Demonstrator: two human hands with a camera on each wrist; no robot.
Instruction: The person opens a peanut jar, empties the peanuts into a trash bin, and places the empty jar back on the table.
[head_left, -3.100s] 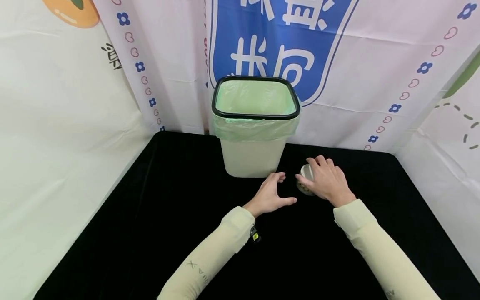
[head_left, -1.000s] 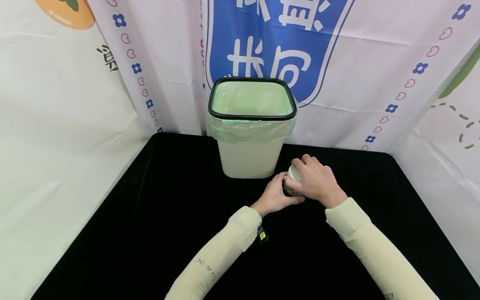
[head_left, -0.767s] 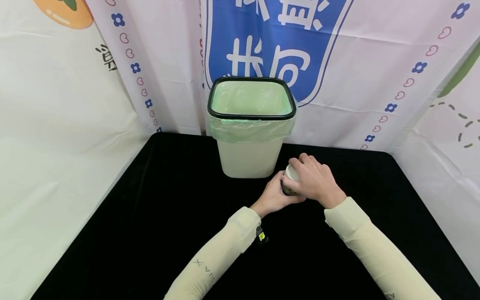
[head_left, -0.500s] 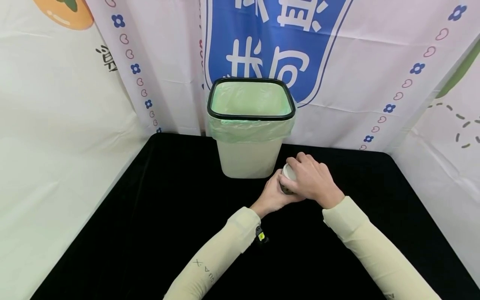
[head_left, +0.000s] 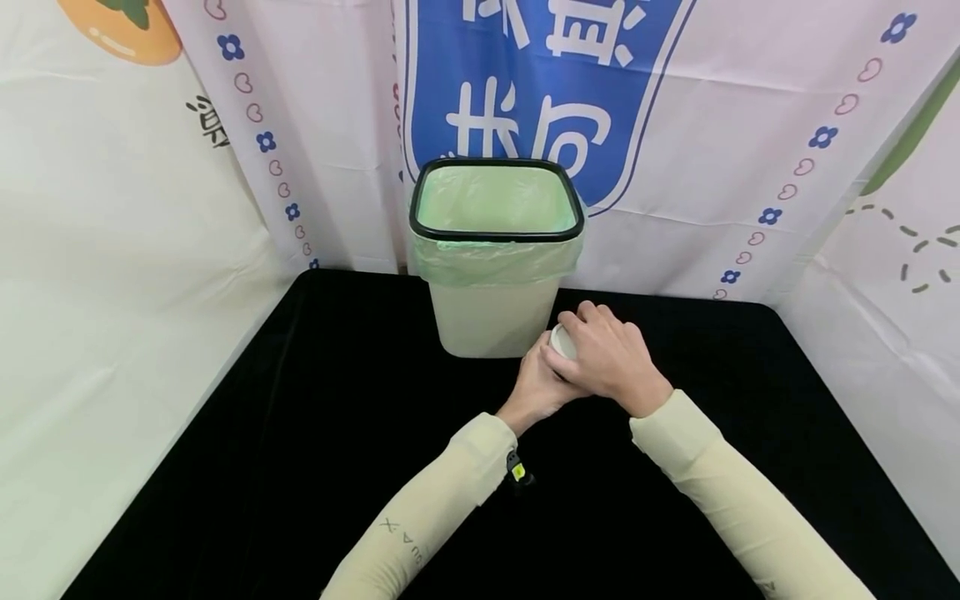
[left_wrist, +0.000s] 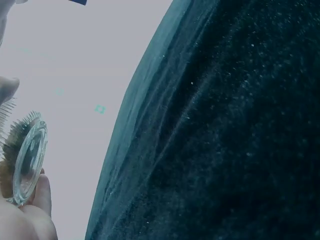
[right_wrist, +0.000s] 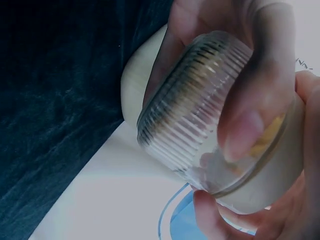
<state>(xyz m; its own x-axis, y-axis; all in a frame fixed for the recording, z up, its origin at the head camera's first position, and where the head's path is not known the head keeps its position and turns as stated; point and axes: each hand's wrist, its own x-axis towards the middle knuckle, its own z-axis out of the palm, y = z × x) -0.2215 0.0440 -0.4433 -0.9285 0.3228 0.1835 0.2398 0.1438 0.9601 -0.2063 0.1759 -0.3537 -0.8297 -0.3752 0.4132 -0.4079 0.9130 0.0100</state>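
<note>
A clear ribbed jar [right_wrist: 170, 125] with a white lid [head_left: 562, 342] is held between both hands, lifted off the table. My left hand [head_left: 537, 385] grips the jar's body, its thumb across the ribbed side in the right wrist view. From above, my right hand [head_left: 611, 358] holds the lid, thumb on the near side and fingers over the far side. Yellowish and brownish contents show through the wall. The jar's round base [left_wrist: 31, 160] faces the left wrist camera. In the head view, the hands hide most of the jar's body.
A pale waste bin [head_left: 491, 321] with a black rim and green liner bag [head_left: 495, 262] stands just behind the hands. The table has a black cloth [head_left: 337, 400]. Printed white curtains [head_left: 697, 167] enclose the back and sides.
Earlier, the right hand held the jar at the right, apart from the open left hand. The jar has moved left, and the left hand has taken hold of its body.
</note>
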